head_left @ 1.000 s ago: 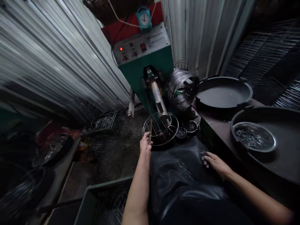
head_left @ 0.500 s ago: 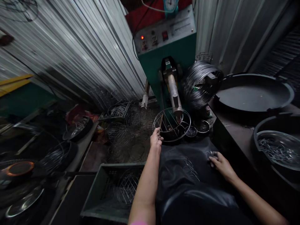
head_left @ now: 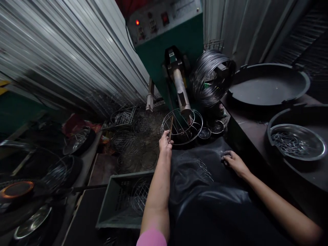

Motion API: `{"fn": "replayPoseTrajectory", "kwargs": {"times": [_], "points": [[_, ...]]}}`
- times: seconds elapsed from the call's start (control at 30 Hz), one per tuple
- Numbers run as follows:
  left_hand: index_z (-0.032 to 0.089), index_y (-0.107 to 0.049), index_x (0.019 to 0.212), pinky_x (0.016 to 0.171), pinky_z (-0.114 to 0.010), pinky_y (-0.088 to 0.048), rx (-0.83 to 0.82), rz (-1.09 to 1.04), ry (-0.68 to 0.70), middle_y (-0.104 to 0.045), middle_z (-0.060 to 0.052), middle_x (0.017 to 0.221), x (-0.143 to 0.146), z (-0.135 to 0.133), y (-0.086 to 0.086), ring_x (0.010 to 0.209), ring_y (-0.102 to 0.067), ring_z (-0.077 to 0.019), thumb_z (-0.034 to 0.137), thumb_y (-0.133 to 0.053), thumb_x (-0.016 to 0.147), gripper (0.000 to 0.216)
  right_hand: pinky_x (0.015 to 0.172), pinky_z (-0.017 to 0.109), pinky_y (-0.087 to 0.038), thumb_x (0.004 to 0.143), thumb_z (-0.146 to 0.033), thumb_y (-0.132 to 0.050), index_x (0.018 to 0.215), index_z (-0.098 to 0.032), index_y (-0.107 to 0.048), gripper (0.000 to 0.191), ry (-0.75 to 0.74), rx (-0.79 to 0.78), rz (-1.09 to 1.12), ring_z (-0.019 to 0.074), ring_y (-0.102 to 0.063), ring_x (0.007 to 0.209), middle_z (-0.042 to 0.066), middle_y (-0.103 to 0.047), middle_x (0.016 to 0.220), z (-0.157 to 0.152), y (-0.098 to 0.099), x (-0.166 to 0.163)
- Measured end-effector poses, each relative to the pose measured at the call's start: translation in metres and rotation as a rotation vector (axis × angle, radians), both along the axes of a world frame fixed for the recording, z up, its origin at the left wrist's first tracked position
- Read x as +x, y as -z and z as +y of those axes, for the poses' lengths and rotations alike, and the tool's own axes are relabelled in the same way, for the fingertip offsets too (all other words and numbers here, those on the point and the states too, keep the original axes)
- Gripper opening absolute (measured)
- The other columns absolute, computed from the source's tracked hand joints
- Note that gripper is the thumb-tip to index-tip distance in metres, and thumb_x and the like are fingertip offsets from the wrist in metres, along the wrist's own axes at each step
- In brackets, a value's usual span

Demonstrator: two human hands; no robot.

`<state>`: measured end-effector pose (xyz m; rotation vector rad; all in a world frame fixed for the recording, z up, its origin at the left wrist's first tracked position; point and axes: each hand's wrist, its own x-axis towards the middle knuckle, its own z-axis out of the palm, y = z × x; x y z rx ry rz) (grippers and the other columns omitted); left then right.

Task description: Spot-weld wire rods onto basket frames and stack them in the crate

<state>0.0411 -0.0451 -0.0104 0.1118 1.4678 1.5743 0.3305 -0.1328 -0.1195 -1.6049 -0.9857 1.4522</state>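
My left hand (head_left: pixel 166 141) is closed on the near left rim of a round wire rack (head_left: pixel 183 144). A thin brownish strip (head_left: pixel 171 125) stands up beside its fingers; whether the hand grips it too, I cannot tell. The rack lies under the tip of a metal cylinder (head_left: pixel 181 90) on a green machine (head_left: pixel 146 56). Over the dark apron (head_left: pixel 187 157), my right hand (head_left: pixel 233 162) pinches a small piece of wire (head_left: pixel 221 153), partly hidden by the fingers. Several bent wire pieces (head_left: pixel 204 169) rest on the apron to its left.
A wire coil (head_left: pixel 202 82) stands right of the cylinder. Farther right, a bowl of small wire pieces (head_left: pixel 292 143) sits inside a large black pan (head_left: pixel 271 131). A green crate (head_left: pixel 107 205) holds wire racks at my left. Small dishes (head_left: pixel 205 133) stand beyond the apron.
The view has tilted down and shifted, so the surroundings sit higher and farther left. Both hands keep their grips, and the rack stays under the cylinder.
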Motion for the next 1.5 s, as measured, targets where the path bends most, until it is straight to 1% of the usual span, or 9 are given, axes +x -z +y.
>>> {"fn": "replayPoseTrajectory", "kwargs": {"times": [0.2, 0.43, 0.77, 1.03, 1.1, 1.2, 1.27, 1.37, 1.5], "points": [[0.016, -0.043, 0.059, 0.032, -0.017, -0.018, 0.003, 0.027, -0.004, -0.026, 0.012, 0.047, 0.002, 0.000, -0.006, 0.033, -0.021, -0.0005, 0.022, -0.068, 0.053, 0.026, 0.042, 0.021, -0.037, 0.064, -0.026, -0.052, 0.075, -0.021, -0.047, 0.013, -0.043, 0.044, -0.169, 0.0098, -0.048, 0.043, -0.002, -0.061, 0.057, 0.003, 0.006, -0.003], [0.016, -0.044, 0.059, 0.033, -0.017, -0.019, -0.006, 0.044, -0.008, -0.027, 0.011, 0.048, 0.001, 0.001, -0.005, 0.035, -0.024, -0.0012, 0.022, -0.068, 0.054, 0.025, 0.042, 0.022, -0.036, 0.063, -0.046, -0.060, 0.075, -0.019, -0.048, 0.031, -0.047, 0.077, -0.063, 0.0094, -0.047, 0.044, -0.001, -0.059, 0.058, 0.001, -0.001, -0.002], [0.016, -0.044, 0.060, 0.033, -0.017, -0.020, -0.020, 0.045, -0.005, -0.028, 0.011, 0.048, 0.002, 0.002, -0.006, 0.035, -0.023, -0.0013, 0.022, -0.068, 0.054, 0.026, 0.039, 0.020, -0.035, 0.061, -0.042, -0.063, 0.077, -0.018, -0.050, 0.031, -0.029, 0.039, -0.019, 0.0091, -0.049, 0.044, 0.001, -0.063, 0.063, 0.002, -0.003, -0.003], [0.017, -0.043, 0.058, 0.033, -0.018, -0.019, -0.020, 0.050, -0.013, -0.028, 0.010, 0.047, 0.003, 0.004, -0.005, 0.034, -0.023, -0.0016, 0.023, -0.067, 0.056, 0.025, 0.041, 0.020, -0.034, 0.066, -0.045, -0.060, 0.070, -0.019, -0.050, 0.028, -0.159, 0.050, -0.088, 0.0093, -0.046, 0.042, -0.004, -0.054, 0.048, 0.001, -0.002, 0.001], [0.016, -0.044, 0.057, 0.033, -0.018, -0.018, -0.016, 0.045, -0.010, -0.027, 0.010, 0.046, 0.003, 0.006, -0.004, 0.034, -0.022, -0.0015, 0.023, -0.067, 0.055, 0.024, 0.041, 0.021, -0.036, 0.067, -0.046, -0.061, 0.073, -0.018, -0.053, 0.030, -0.157, 0.063, -0.023, 0.0094, -0.048, 0.045, -0.002, -0.057, 0.054, 0.003, -0.009, 0.001], [0.016, -0.045, 0.057, 0.033, -0.018, -0.017, -0.008, 0.045, -0.017, -0.027, 0.010, 0.046, 0.002, 0.008, -0.002, 0.035, -0.023, -0.0016, 0.023, -0.068, 0.054, 0.024, 0.045, 0.022, -0.041, 0.068, -0.046, -0.063, 0.088, -0.018, -0.056, 0.036, -0.100, 0.154, 0.110, 0.0110, -0.054, 0.053, 0.001, -0.062, 0.068, 0.016, -0.037, -0.010], [0.016, -0.045, 0.057, 0.033, -0.018, -0.017, 0.002, 0.046, -0.023, -0.028, 0.010, 0.046, 0.002, 0.010, -0.001, 0.035, -0.023, -0.0015, 0.023, -0.069, 0.052, 0.025, 0.054, 0.025, -0.048, 0.070, -0.047, -0.064, 0.097, -0.019, -0.056, 0.040, -0.071, 0.263, 0.200, 0.0126, -0.059, 0.061, 0.003, -0.064, 0.078, 0.031, -0.062, -0.029], [0.016, -0.045, 0.057, 0.032, -0.018, -0.017, 0.034, 0.053, -0.026, -0.029, 0.010, 0.047, 0.000, 0.011, 0.002, 0.035, -0.023, -0.0013, 0.025, -0.070, 0.050, 0.028, 0.063, 0.029, -0.051, 0.075, -0.048, -0.060, 0.094, -0.020, -0.056, 0.034, -0.076, 0.440, 0.274, 0.0145, -0.062, 0.068, 0.004, -0.065, 0.085, 0.055, -0.091, -0.068], [0.018, -0.040, 0.059, 0.032, -0.017, -0.018, 0.073, 0.065, -0.071, -0.031, 0.010, 0.048, -0.003, 0.012, 0.003, 0.035, -0.024, -0.0010, 0.028, -0.071, 0.049, 0.034, 0.054, 0.028, -0.049, 0.078, -0.050, -0.054, 0.090, -0.020, -0.057, 0.032, -0.168, 0.581, 0.111, 0.0168, -0.062, 0.063, 0.005, -0.066, 0.078, 0.076, -0.098, -0.111]]}}
